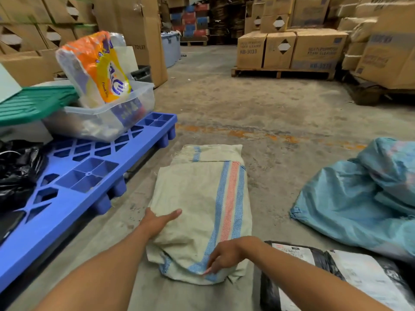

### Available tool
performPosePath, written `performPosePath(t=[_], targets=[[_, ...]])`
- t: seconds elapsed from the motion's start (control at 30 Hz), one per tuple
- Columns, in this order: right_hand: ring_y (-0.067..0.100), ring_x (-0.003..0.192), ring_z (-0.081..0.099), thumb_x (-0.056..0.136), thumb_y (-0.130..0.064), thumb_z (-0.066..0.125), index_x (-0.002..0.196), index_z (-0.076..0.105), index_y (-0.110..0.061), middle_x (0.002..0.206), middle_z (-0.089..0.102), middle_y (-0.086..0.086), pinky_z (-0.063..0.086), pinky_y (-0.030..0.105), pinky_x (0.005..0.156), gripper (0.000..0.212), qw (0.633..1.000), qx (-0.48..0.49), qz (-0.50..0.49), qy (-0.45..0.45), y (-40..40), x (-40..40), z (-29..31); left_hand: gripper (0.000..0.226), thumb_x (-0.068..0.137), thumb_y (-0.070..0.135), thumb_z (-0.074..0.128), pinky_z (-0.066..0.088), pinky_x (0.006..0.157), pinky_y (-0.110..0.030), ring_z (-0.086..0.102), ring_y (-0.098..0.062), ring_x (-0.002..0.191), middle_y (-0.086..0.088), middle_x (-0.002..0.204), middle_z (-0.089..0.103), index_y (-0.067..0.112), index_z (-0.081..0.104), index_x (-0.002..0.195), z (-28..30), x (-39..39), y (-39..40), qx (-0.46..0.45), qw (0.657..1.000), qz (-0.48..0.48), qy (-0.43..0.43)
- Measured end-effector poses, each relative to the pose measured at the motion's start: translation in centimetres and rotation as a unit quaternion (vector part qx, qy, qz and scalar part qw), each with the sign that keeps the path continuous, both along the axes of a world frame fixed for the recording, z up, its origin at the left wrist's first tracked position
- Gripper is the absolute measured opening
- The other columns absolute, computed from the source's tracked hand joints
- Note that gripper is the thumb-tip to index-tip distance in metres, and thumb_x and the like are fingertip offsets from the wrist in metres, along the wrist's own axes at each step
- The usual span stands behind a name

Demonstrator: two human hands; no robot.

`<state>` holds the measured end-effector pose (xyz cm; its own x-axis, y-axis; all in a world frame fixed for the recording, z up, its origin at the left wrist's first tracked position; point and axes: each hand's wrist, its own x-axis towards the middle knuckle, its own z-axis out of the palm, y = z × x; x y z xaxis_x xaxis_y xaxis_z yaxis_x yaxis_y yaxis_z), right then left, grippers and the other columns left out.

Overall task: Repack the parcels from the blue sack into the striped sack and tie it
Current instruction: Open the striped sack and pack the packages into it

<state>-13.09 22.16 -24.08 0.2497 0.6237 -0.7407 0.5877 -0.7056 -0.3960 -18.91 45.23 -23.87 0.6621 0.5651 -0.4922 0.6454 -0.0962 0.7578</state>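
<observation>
The striped sack [197, 198], beige with blue and red stripes, lies on the concrete floor in front of me, bulging. My left hand [157, 221] grips its left edge, thumb on top of the fabric. My right hand [226, 254] pinches the cloth at the near end by the blue stripe. The blue sack [359, 198] lies slumped on the floor to the right. A black parcel with a white label [336, 277] lies at the bottom right, beside my right forearm.
A blue plastic pallet [85, 176] stands to the left, carrying a clear tub [101, 117] with an orange packet, green lids and a black bag [18, 167]. Cardboard boxes on a wooden pallet [287, 50] stand at the back right. Bare floor stretches ahead.
</observation>
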Motion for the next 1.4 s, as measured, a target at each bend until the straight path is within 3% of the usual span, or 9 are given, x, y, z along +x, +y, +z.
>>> performPosePath(t=[0.2, 0.4, 0.5, 0.63, 0.83, 1.0, 1.13, 1.3, 1.4], targets=[[0.023, 0.129, 0.048, 0.076, -0.064, 0.072, 0.15, 0.016, -0.029, 0.145, 0.044, 0.006, 0.04, 0.033, 0.103, 0.099, 0.973, 0.157, -0.171, 0.01, -0.9, 0.3, -0.2, 0.034, 0.081, 0.0, 0.066, 0.053, 0.071, -0.039, 0.066, -0.033, 0.086, -0.022, 0.109, 0.069, 0.0, 0.064, 0.116, 5.4, 3.3, -1.5, -0.164, 0.984, 0.021, -0.066], [0.02, 0.107, 0.064, 0.091, -0.043, 0.065, 0.145, 0.018, -0.037, 0.122, 0.062, 0.002, 0.051, 0.031, 0.081, 0.072, 0.831, 0.373, -0.399, 0.103, -0.6, 4.3, 4.2, 0.04, 0.071, -0.018, 0.039, 0.056, 0.067, -0.037, 0.066, -0.032, 0.072, -0.018, 0.079, 0.067, 0.004, 0.068, 0.088, 11.7, 5.3, -4.8, -0.164, 0.965, -0.135, -0.152], [0.014, 0.101, 0.065, 0.091, -0.039, 0.068, 0.142, 0.032, -0.041, 0.12, 0.06, 0.001, 0.05, 0.023, 0.07, 0.062, 0.843, 0.391, -0.363, 0.071, -2.2, 5.3, 5.9, 0.037, 0.058, -0.002, 0.045, 0.051, 0.074, -0.035, 0.061, -0.034, 0.079, -0.017, 0.086, 0.065, 0.009, 0.069, 0.084, 13.5, 5.2, -5.2, -0.202, 0.954, -0.149, -0.164], [0.027, 0.069, 0.068, 0.098, -0.023, 0.06, 0.102, 0.064, -0.016, 0.087, 0.066, 0.014, 0.052, 0.026, 0.055, 0.01, 0.824, 0.434, -0.359, -0.055, -2.8, 5.8, 7.9, 0.04, 0.066, 0.003, 0.06, 0.051, 0.082, -0.037, 0.063, -0.034, 0.094, -0.018, 0.103, 0.067, 0.008, 0.07, 0.104, 16.2, 5.7, -6.2, -0.148, 0.942, -0.267, -0.136], [0.029, 0.067, 0.071, 0.104, -0.011, 0.045, 0.092, 0.055, -0.008, 0.084, 0.067, 0.019, 0.061, 0.037, 0.061, 0.016, 0.67, 0.55, -0.497, -0.039, -5.0, 9.1, 14.2, 0.08, 0.057, 0.047, 0.09, 0.049, 0.1, -0.035, 0.061, -0.014, 0.113, 0.008, 0.123, 0.065, 0.028, 0.058, 0.127, 16.0, 6.1, -5.0, 0.172, 0.897, -0.404, -0.054], [0.029, 0.087, 0.071, 0.101, -0.022, 0.048, 0.091, 0.057, -0.018, 0.093, 0.069, 0.013, 0.061, 0.043, 0.077, 0.014, 0.609, 0.581, -0.535, -0.068, -6.2, 11.2, 18.0, 0.017, 0.087, 0.042, 0.07, 0.05, 0.082, -0.034, 0.064, -0.017, 0.094, 0.005, 0.097, 0.07, 0.028, 0.068, 0.096, 17.4, 6.8, -4.8, 0.279, 0.888, -0.295, -0.214], [0.024, 0.089, 0.056, 0.1, -0.032, 0.05, 0.109, 0.049, -0.018, 0.106, 0.06, 0.011, 0.05, 0.048, 0.081, 0.017, 0.642, 0.549, -0.518, -0.135, -5.9, 11.5, 20.4, 0.017, 0.086, 0.029, 0.072, 0.044, 0.067, -0.035, 0.058, -0.017, 0.076, 0.004, 0.077, 0.064, 0.023, 0.058, 0.079, 22.7, 8.7, -6.0, 0.276, 0.873, -0.116, -0.386], [0.027, 0.148, 0.022, 0.049, -0.081, 0.077, 0.151, -0.016, -0.041, 0.164, 0.01, 0.004, 0.025, 0.054, 0.118, 0.144, 0.75, 0.527, -0.387, -0.096, -4.2, 7.4, 20.1, 0.02, 0.071, 0.031, 0.086, 0.05, 0.065, -0.032, 0.063, -0.013, 0.074, 0.002, 0.083, 0.073, 0.025, 0.069, 0.08, 27.9, 10.5, -8.0, 0.207, 0.861, -0.038, -0.464], [0.021, 0.15, 0.01, 0.045, -0.075, 0.083, 0.15, -0.024, -0.039, 0.165, 0.001, 0.003, 0.023, 0.05, 0.12, 0.154, 0.803, 0.482, -0.316, -0.149, -3.6, 6.4, 18.4, 0.024, 0.064, 0.026, 0.091, 0.057, 0.072, -0.034, 0.068, -0.013, 0.079, 0.001, 0.085, 0.075, 0.023, 0.073, 0.081, 29.3, 10.6, -8.7, 0.188, 0.857, -0.075, -0.473]])
